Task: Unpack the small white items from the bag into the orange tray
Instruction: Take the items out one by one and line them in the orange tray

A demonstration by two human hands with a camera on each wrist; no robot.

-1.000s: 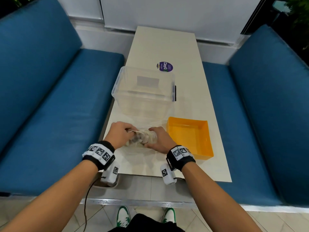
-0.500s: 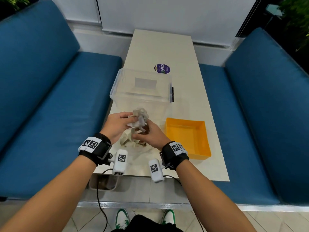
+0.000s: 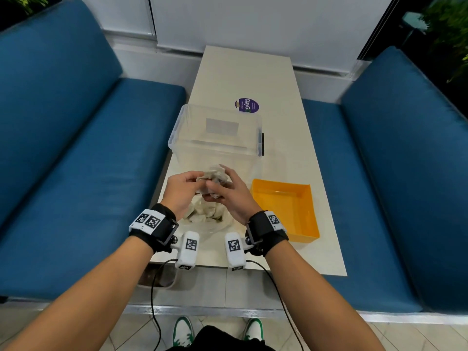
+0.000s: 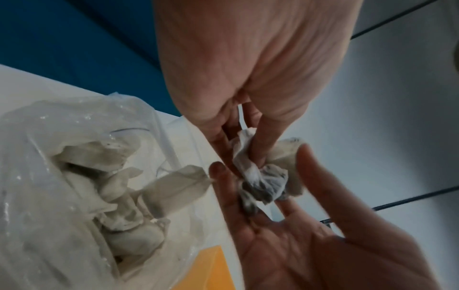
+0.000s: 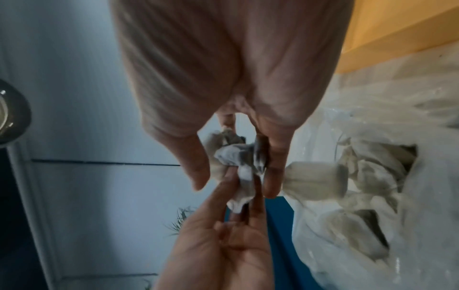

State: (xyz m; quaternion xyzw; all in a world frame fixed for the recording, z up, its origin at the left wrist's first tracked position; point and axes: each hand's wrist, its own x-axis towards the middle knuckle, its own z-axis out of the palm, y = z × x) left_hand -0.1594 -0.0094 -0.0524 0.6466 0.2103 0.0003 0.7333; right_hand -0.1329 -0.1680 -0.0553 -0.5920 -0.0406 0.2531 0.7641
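Both hands hold a clump of small white sachets (image 3: 214, 174) in the air above the clear plastic bag (image 3: 205, 216), which lies open on the table with several more sachets inside. My left hand (image 3: 202, 179) pinches the clump from the left, and the left wrist view shows its fingers on a crumpled sachet (image 4: 262, 176). My right hand (image 3: 215, 194) grips the clump from the right and below; its thumb and fingers close around the sachets (image 5: 236, 160). One sachet (image 4: 174, 188) hangs between the clump and the bag. The orange tray (image 3: 307, 225) stands empty just right of my right hand.
A clear plastic box (image 3: 177, 133) stands open behind the hands. A purple round sticker (image 3: 247, 105) lies farther back on the white table (image 3: 253, 72). Blue benches (image 3: 76, 148) flank the table on both sides. Wrist camera cables hang off the near edge.
A second ago both hands were down at the bag on the table. They have since pulled a clump of sachets out and raised it above the bag.
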